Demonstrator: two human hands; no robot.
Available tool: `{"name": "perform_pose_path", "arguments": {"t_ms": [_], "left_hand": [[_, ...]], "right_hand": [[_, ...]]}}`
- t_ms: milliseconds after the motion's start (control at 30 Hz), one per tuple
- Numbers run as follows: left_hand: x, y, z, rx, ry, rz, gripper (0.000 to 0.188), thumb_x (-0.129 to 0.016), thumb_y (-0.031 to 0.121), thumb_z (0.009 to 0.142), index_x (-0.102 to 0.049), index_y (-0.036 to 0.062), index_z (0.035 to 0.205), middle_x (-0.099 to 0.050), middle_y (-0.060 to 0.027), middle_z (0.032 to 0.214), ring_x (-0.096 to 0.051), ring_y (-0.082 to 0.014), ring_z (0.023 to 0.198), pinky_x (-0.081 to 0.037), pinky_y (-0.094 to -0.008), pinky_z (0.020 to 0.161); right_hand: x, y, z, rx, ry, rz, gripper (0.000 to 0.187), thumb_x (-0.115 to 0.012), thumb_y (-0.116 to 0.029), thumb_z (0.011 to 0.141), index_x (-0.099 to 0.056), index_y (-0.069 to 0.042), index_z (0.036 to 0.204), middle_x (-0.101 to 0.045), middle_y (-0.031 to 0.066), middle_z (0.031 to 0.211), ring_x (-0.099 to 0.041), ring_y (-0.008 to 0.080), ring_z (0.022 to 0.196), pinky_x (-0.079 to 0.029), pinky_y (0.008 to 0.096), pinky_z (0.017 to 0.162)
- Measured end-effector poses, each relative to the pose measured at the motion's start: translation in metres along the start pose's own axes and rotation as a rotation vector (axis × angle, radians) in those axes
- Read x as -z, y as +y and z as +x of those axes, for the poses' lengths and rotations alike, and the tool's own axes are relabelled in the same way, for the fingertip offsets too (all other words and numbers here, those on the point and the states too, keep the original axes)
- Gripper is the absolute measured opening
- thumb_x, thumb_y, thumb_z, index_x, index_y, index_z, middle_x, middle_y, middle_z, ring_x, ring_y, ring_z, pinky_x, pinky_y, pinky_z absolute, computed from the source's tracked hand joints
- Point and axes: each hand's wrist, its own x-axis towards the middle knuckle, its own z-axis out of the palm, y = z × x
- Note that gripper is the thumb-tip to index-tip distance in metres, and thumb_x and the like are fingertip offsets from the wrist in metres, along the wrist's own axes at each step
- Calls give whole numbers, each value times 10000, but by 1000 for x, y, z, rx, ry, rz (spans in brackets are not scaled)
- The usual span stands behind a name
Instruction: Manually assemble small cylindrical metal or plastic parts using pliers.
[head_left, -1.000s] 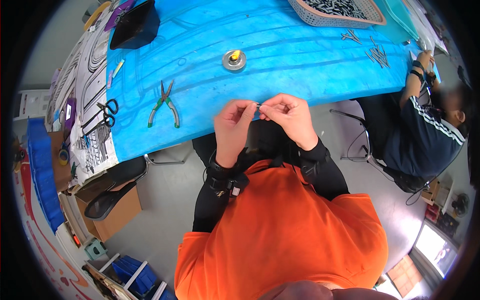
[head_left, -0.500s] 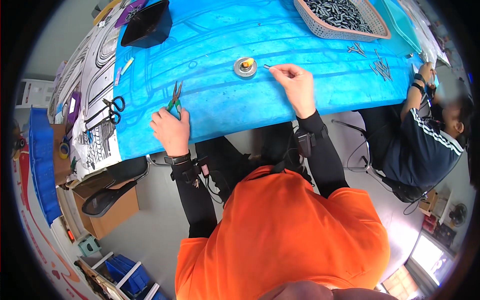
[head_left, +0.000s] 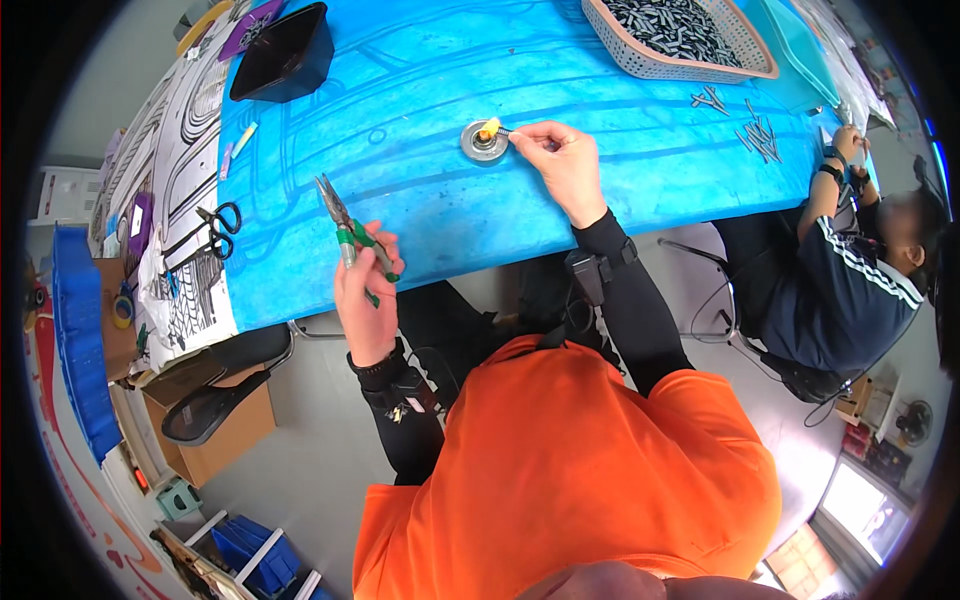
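My left hand (head_left: 366,300) is closed round the green handles of a pair of needle-nose pliers (head_left: 339,212), raised near the table's front edge. The tips point up and away from me. Between thumb and fingertips, my right hand (head_left: 568,172) pinches a small dark rod-shaped piece (head_left: 504,132). The far end of that piece is at the yellow flame (head_left: 490,128) of a small round metal burner (head_left: 484,150) on the blue table cover. Whether the piece touches the wick is too small to tell.
A pink basket (head_left: 690,72) full of small dark pieces stands far right, beside a teal tray (head_left: 800,55). Several loose thin pieces (head_left: 760,138) lie before it. A black bin (head_left: 285,60) is far left, black scissors (head_left: 217,230) nearer. At right, a person (head_left: 840,290) works.
My right hand has moved left, bringing the small piece to the flame. My left hand has turned over and lifted the pliers, with the green handles now showing.
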Motion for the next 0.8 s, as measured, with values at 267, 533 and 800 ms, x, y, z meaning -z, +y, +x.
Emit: {"name": "perform_pose_path", "arguments": {"t_ms": [267, 533, 800], "left_hand": [[-9, -10, 1, 10, -74, 55, 379, -539, 120, 839, -521, -59, 1172, -588, -128, 999, -519, -159, 830, -399, -285, 723], [-18, -19, 0, 29, -108, 77, 358, -527, 77, 818, -539, -63, 1148, -588, -135, 986, -524, -155, 838, -400, -279, 725], [-22, -26, -1, 75, -94, 195, 331, -504, 42, 831, -547, -41, 1149, -599, -102, 992, -531, -128, 839, -403, -260, 727]], "right_hand": [[-3, 1, 1, 94, -7, 30, 134, -735, -110, 789, -712, 5, 852, -658, 10, 710, -524, 33, 640, -439, 203, 585], [-4, 3, 1, 87, -2, 4, 138, -752, -132, 765, -728, -23, 847, -630, -5, 668, -462, 32, 593, -383, 203, 532], [-5, 5, 0, 80, 62, -106, 151, -762, -160, 753, -738, -41, 843, -593, -12, 626, -432, 35, 573, -358, 215, 504]]}}
